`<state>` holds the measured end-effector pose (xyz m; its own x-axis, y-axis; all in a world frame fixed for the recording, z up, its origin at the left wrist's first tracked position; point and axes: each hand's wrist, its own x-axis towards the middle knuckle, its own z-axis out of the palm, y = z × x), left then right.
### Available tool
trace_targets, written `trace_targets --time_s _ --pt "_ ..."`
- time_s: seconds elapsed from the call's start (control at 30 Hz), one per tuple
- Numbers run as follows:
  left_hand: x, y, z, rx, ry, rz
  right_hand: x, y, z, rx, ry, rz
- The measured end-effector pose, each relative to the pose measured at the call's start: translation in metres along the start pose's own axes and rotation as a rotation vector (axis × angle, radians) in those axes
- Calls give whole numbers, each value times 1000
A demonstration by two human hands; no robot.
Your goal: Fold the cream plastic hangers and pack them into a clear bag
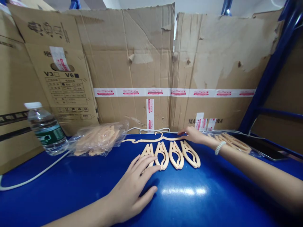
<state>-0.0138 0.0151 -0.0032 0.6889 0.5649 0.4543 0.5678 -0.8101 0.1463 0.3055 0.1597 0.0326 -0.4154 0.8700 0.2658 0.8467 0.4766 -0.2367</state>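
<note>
Several peach plastic folded hangers lie in a row on the blue table. My left hand rests flat with fingers spread, its fingertips on the leftmost folded hanger. An unfolded peach hanger lies behind the row near the cardboard. My right hand reaches to its right end, fingers touching it. A white bead bracelet is on that wrist.
A clear bag of peach hangers sits at left beside a water bottle. More hangers lie at right by a dark phone. Cardboard sheets wall the back. A white cable crosses the table.
</note>
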Motion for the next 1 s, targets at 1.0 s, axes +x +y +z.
trace_targets --time_s 1.0 --pt "15 -6 -12 -845 363 -728 -105 -21 -43 86 419 23"
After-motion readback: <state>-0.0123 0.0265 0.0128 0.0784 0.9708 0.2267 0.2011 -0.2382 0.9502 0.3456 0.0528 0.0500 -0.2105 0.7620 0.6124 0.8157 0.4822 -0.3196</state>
